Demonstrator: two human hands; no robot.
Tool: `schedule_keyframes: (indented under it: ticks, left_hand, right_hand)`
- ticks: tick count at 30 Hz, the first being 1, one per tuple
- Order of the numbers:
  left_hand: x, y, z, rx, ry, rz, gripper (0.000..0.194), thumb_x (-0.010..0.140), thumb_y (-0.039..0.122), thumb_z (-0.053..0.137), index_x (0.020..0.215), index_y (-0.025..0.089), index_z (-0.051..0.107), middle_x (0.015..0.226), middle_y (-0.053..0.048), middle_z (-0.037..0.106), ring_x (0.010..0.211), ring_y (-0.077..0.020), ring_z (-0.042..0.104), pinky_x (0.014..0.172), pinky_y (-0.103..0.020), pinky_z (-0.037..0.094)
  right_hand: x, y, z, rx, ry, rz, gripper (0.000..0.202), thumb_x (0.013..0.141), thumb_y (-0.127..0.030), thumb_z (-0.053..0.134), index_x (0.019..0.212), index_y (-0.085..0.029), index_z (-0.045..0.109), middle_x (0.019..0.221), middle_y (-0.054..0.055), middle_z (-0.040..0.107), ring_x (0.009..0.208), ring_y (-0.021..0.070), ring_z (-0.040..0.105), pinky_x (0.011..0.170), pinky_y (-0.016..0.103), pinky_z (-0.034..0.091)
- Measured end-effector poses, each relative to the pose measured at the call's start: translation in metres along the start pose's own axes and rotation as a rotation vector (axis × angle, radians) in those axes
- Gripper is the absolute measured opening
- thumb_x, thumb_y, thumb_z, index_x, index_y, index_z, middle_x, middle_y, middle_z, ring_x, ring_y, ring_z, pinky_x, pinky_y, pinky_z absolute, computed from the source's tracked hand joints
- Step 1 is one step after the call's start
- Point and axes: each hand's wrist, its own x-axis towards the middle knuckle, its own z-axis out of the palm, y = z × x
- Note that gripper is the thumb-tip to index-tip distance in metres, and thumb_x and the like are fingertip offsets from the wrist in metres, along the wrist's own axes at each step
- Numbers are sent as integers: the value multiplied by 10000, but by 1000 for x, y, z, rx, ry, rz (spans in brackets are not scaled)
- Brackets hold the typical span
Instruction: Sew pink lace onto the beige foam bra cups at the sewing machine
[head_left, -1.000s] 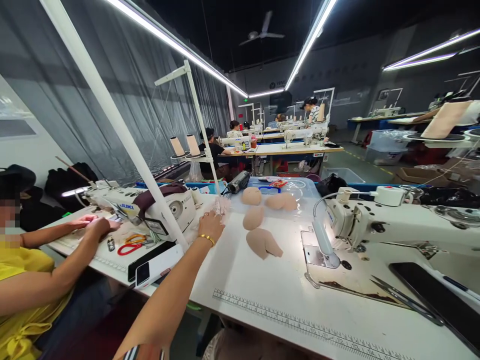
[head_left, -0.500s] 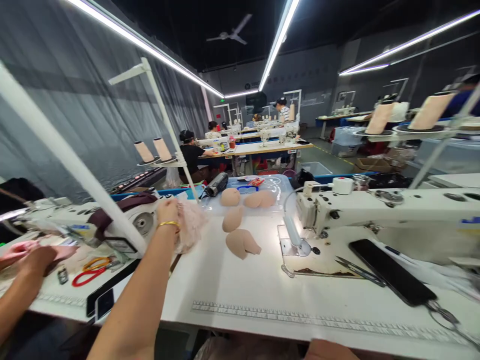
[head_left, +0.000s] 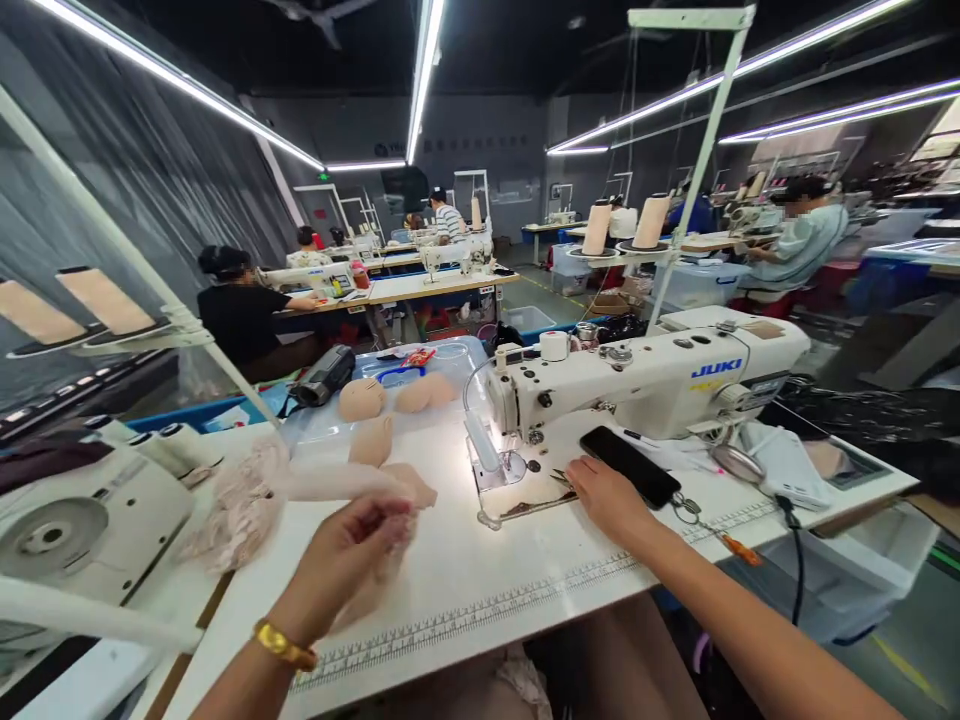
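Note:
My left hand (head_left: 337, 565) pinches a strip of thin, pale pink sheer fabric (head_left: 337, 483), which stretches back to a bunched, ruffled heap (head_left: 244, 505) on the left of the white table. Part of the cloth hangs blurred below the fingers. Beside the black phone, my right hand (head_left: 611, 500) closes over small scissors (head_left: 561, 478); their blade tips poke out to the left and the handles are hidden. Beige moulded bra cups lie beyond the left hand, one (head_left: 371, 440) on the table and another (head_left: 362, 398) on a clear plastic lid.
A JUKI sewing machine (head_left: 660, 370) with its lamp lit stands at the right. The phone (head_left: 630, 465) lies before it. A tape measure (head_left: 480, 605) runs along the front edge. Another machine (head_left: 75, 520) is at the left. Co-workers sit further back.
My view has turned right. My left hand has come back from the heap, drawing the sheer fabric toward me. My right hand has come into view and onto the scissors.

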Motion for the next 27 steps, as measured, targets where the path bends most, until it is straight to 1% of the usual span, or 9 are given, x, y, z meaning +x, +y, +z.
schedule_keyframes:
  ticks: [3, 6, 12, 17, 19, 21, 23, 24, 27]
  left_hand:
    - [-5, -12, 39, -71, -247, -3, 540, 723, 455, 825, 1180, 203, 689, 1193, -127, 718, 1125, -284, 657, 933, -394, 533]
    - [-5, -17, 55, -90, -319, -16, 616, 725, 363, 808, 1300, 212, 645, 1166, -94, 689, 1037, -237, 634, 932, -377, 498]
    - [-4, -22, 62, -133, -334, -30, 695, 719, 340, 823, 1369, 225, 607, 1037, -32, 581, 801, -150, 496, 777, -303, 457]
    - [-5, -25, 74, -131, -370, 8, 698, 749, 349, 796, 1394, 212, 568, 1075, -57, 603, 869, -177, 518, 793, -311, 447]
    - [-7, -23, 73, -92, -401, 20, 711, 750, 335, 765, 1412, 202, 543, 1091, -64, 639, 822, -165, 514, 778, -308, 450]
    - [-8, -17, 58, 11, -446, 17, 709, 757, 331, 716, 1427, 204, 524, 1124, -71, 677, 743, -150, 502, 731, -306, 464]
    - [-10, -9, 23, 208, -424, 36, 646, 803, 364, 646, 1422, 218, 533, 1144, -77, 703, 710, -164, 530, 696, -325, 490]
    - [-11, -4, 1, 344, -348, 74, 589, 840, 395, 597, 1402, 225, 557, 1147, -80, 708, 742, -193, 573, 708, -352, 510]
    - [-12, 5, -60, 865, 275, 302, 493, 916, 454, 503, 1321, 197, 617, 1264, -138, 681, 1048, -346, 632, 900, -520, 503]
  right_hand:
    - [-18, -37, -10, 304, -109, -85, 303, 1123, -282, 310, 994, -201, 572, 719, -10, 641, 646, 167, 613, 640, 257, 469]
    - [-31, -75, -20, 485, -101, -303, 157, 1069, -343, 501, 1074, -216, 593, 899, 24, 689, 801, 184, 640, 701, 264, 453]
    - [-27, -108, -3, 31, 307, -515, 214, 1024, -197, 562, 811, -206, 567, 713, -1, 578, 667, 184, 524, 662, 320, 331]
    - [-24, -123, 6, -82, 336, -566, 169, 910, -64, 623, 818, -197, 576, 725, -1, 589, 664, 189, 521, 689, 337, 328]
    - [-26, -126, 4, -74, 319, -571, 167, 930, -81, 611, 817, -200, 578, 718, -5, 584, 651, 184, 522, 674, 338, 321]
    - [-29, -118, 1, -46, 302, -531, 191, 997, -153, 569, 815, -207, 577, 703, -10, 576, 638, 177, 528, 651, 334, 315]
    - [-32, -95, -3, -42, 275, -437, 241, 1047, -220, 520, 813, -211, 579, 694, -10, 581, 636, 172, 542, 629, 328, 310]
    - [-33, -79, -5, -62, 253, -381, 249, 1054, -233, 509, 817, -209, 584, 694, -6, 594, 636, 174, 551, 621, 326, 310]
    - [-34, -30, -8, -188, 217, -245, 161, 1022, -230, 547, 891, -190, 633, 754, 41, 653, 688, 215, 584, 626, 327, 330]
